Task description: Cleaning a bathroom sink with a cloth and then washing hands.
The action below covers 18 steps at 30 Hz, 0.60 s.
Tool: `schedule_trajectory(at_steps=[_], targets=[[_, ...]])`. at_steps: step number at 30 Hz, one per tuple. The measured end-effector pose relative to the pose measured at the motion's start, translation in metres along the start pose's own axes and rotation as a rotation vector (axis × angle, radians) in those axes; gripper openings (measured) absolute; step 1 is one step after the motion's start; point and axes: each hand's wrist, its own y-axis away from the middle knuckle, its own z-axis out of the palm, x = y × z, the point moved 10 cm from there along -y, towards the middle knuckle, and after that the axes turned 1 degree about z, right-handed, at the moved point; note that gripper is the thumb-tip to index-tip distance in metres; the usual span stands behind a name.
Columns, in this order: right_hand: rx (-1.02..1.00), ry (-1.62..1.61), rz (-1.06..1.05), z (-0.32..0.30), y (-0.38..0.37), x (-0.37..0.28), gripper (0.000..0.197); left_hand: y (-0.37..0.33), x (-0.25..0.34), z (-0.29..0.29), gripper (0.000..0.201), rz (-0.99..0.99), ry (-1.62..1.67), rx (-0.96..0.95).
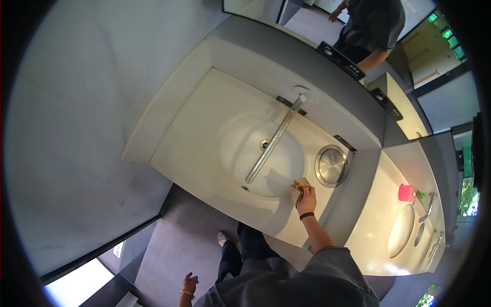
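My right hand (306, 199), with a dark band at its wrist, grips a crumpled beige wad of cloth or paper (296, 187). It is at the front right rim of the white oval basin (240, 153), and its shadow falls across the bowl. Whether the wad touches the counter I cannot tell. Over the basin reaches a long chrome faucet (273, 140), with a round drain (264, 145) beside it. Down at my side hangs my left hand (189, 283), away from the counter, its fingers loosely apart and holding nothing.
A round steel lid (331, 166) is set into the counter (189, 133) right of the basin. Beyond a grey divider, a lower sink counter (376, 225) holds a pink container (407, 193). A grey wall (92, 128) borders the left; a mirror (314, 23) is at the back.
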Motion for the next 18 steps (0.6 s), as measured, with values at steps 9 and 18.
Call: schedule_trajectory(at_steps=[9,18], targets=[[-0.196,-0.165,0.649,-0.014,0.123,0.123,0.023,-0.081,0.105,-0.016,0.045,-0.13,-0.048,0.03],[0.178,-1.281,0.886,-0.081,0.248,0.123,0.022,-0.154,0.213,0.062,0.046,0.695,-1.065,-0.387]])
